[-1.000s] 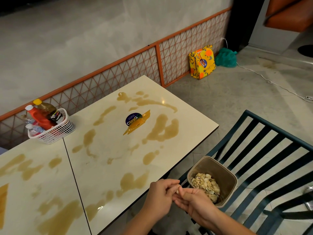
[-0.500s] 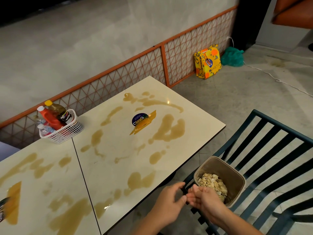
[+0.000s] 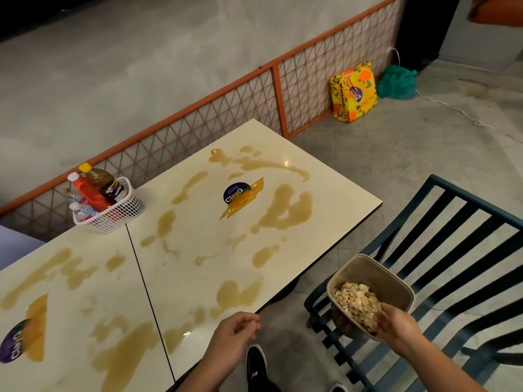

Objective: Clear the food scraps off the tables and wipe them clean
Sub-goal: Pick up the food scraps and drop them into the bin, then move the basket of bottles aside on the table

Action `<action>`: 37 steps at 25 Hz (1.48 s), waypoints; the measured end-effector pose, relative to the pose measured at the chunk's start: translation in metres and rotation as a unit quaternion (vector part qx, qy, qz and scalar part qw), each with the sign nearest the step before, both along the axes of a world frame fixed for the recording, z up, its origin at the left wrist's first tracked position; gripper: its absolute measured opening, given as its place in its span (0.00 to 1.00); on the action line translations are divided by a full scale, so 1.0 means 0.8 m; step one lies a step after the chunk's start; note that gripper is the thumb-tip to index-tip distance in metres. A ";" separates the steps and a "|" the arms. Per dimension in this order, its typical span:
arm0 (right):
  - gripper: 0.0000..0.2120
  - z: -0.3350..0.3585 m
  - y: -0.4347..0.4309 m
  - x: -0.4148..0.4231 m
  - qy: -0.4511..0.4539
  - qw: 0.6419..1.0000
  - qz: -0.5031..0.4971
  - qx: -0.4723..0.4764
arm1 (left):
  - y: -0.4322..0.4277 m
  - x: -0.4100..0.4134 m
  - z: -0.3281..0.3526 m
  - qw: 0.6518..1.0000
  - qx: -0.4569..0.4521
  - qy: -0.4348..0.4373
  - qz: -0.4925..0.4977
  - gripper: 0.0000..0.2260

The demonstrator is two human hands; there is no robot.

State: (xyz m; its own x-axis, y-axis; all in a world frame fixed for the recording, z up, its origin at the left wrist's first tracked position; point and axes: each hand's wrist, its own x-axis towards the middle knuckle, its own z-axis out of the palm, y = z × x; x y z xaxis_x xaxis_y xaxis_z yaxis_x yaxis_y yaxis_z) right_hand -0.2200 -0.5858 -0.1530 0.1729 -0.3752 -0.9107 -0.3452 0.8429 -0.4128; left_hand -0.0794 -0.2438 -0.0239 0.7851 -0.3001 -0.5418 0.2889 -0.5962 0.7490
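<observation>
Right hand (image 3: 396, 325): fingers curled over the near rim of a tan square paper tub (image 3: 376, 275), gripping it over the seat of a dark teal slatted metal chair (image 3: 458, 222) (lifted or resting on the slats, cannot tell). Inside the tub, a heap of pale crumbly food scraps (image 3: 355, 302), its near side partly hidden by those fingers. Left hand (image 3: 235, 333): loosely curled, holding nothing, hovering just off the near edge of the right cream laminate table (image 3: 325, 190), above a black canvas shoe (image 3: 256, 363).

Butted against that table on the left, a second cream laminate table (image 3: 85, 241). Across both tops, brown liquid stains (image 3: 285, 210), unwiped. On each top, a round purple sticker (image 3: 236, 192) over an amber patch, the other one (image 3: 14, 345) near the left edge of view. At the far edge by the seam, a white plastic mesh basket (image 3: 119, 215) holding a red squeeze bottle (image 3: 90, 193) and an amber yellow-capped bottle (image 3: 103, 179). Behind, an orange wire-mesh fence (image 3: 276, 89); leaning on it, a yellow patterned paper bag (image 3: 353, 91), with a green plastic bag (image 3: 396, 82) just beside.

Half a second back: both hands touching, just beside the tub. Now well apart, the right one on the tub's rim.

Count: two hands, two tables, two stickers, two bags, one tub, one chair, one basket.
</observation>
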 end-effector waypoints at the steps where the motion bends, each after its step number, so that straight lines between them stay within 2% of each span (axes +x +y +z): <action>1: 0.17 -0.001 -0.004 0.001 0.006 1.000 -0.019 0.007 | 0.004 -0.001 0.003 1.000 -0.001 0.000 0.007 0.07; 4: 0.19 -0.004 -0.003 0.008 0.023 0.999 -0.043 0.022 | 0.016 0.000 0.015 1.000 -0.005 -0.006 0.020 0.07; 7: 0.18 0.017 0.033 0.026 0.022 1.000 -0.005 0.013 | 0.041 0.004 0.026 0.999 -0.009 -0.012 0.034 0.07; 9: 0.16 0.052 0.068 0.045 0.021 0.999 0.039 0.008 | 0.062 0.008 0.030 0.998 -0.026 -0.005 0.055 0.07; 12: 0.09 0.114 0.132 0.082 0.015 0.990 0.140 -0.012 | 0.109 0.022 0.045 0.994 -0.052 -0.008 0.097 0.06; 15: 0.06 0.162 0.206 0.116 -0.025 0.971 0.229 -0.067 | 0.169 0.036 0.066 0.986 -0.084 -0.028 0.142 0.06; 17: 0.09 0.179 0.243 0.135 -0.070 0.948 0.290 -0.108 | 0.200 0.043 0.076 0.980 -0.095 -0.038 0.171 0.07; 19: 0.09 0.207 0.293 0.167 -0.099 0.916 0.357 -0.152 | 0.250 0.049 0.087 0.972 -0.112 -0.054 0.197 0.07; 24: 0.07 0.279 0.420 0.253 -0.192 0.809 0.499 -0.245 | 0.357 0.080 0.106 0.954 -0.128 -0.113 0.246 0.07; 27: 0.07 0.302 0.470 0.289 -0.223 0.762 0.545 -0.271 | 0.396 0.089 0.118 0.950 -0.127 -0.128 0.257 0.07; 32: 0.07 0.323 0.521 0.360 -0.229 0.704 0.596 -0.311 | 0.441 0.121 0.129 0.944 -0.117 -0.142 0.272 0.06; 37: 0.07 0.296 0.543 0.450 -0.193 0.675 0.633 -0.328 | 0.457 0.161 0.122 0.946 -0.102 -0.128 0.280 0.06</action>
State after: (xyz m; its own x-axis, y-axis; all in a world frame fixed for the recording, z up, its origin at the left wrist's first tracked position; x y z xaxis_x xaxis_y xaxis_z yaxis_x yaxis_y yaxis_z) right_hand 0.1400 -0.1515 0.0842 0.9092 -0.0054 -0.4163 -0.3773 -0.4334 -0.8184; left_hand 0.0494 0.1216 0.0735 0.9498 0.1228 -0.2878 0.3098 -0.2385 0.9204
